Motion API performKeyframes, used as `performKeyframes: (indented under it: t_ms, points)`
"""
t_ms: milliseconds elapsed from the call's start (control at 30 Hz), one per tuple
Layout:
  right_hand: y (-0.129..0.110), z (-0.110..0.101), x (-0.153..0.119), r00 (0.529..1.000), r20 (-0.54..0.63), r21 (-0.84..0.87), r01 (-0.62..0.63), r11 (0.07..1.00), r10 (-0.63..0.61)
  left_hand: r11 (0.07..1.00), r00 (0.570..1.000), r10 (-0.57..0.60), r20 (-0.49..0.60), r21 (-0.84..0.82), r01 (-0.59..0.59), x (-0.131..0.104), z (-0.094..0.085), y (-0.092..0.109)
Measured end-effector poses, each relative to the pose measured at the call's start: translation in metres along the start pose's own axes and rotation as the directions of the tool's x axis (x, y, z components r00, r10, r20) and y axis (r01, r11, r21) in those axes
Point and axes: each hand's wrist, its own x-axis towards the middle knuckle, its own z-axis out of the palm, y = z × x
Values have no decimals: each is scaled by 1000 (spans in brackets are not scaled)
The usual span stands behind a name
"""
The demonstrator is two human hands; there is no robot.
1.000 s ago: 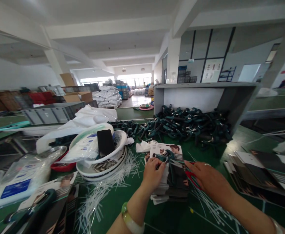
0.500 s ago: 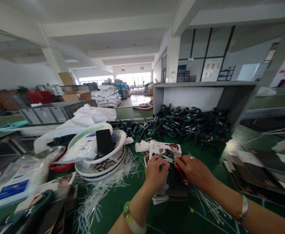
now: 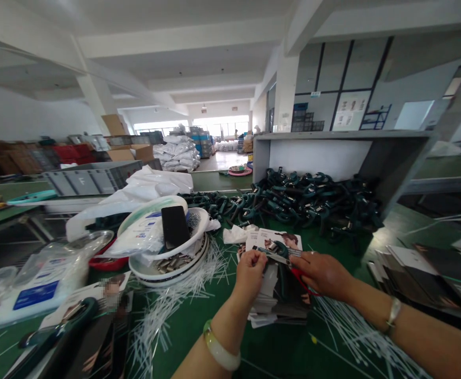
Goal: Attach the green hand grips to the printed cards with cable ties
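My right hand [image 3: 325,271] is closed round the red handles of a pair of scissors [image 3: 302,278], whose blades point left over a stack of printed cards [image 3: 264,295]. On the top card lies a dark green hand tool [image 3: 281,248] with a metal head, partly covered by the blades. My left hand [image 3: 250,268] is closed in a pinch at the card's left side, close to the scissor tips. Whatever sits between its fingertips is too small to make out.
Dark green tools [image 3: 293,202] heap up before a grey bin [image 3: 341,136]. White plastic strips [image 3: 191,287] lie left, more strips [image 3: 357,337] right. A phone [image 3: 175,227] rests on stacked bowls. More cards [image 3: 416,284] lie right; a carded tool [image 3: 72,321] lies front left.
My left hand has shifted slightly left and its fingers now bunch at the scissor tips. The scissors have drawn back a little to the right, showing more blade. The whole view has shifted slightly.
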Motion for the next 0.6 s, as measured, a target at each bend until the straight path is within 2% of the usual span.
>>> performKeyframes:
  t_ms: [133, 233, 367, 433, 500, 600]
  points:
    - [-3, -8, 5, 990, 128, 124, -76, 989, 59, 1000, 1000, 9, -9, 13, -9, -1, -2, -1]
    - [-8, -12, 9, 979, 175, 122, -128, 984, 106, 997, 998, 63, 15, 49, -64, -7, -3, 6]
    - [-14, -15, 16, 970, 176, 4, -173, 985, 170, 939, 978, 204, 39, 275, -207, -19, -2, 15]
    - [-16, -14, 19, 974, 160, -39, -154, 987, 159, 908, 972, 232, 41, 349, -231, -22, -1, 17]
    - [-16, -11, 20, 980, 148, -41, -126, 991, 131, 902, 971, 236, 39, 362, -234, -23, 1, 17]
    - [-14, -6, 18, 982, 168, 58, -99, 993, 88, 931, 975, 224, 6, 295, -216, -19, 1, 12]
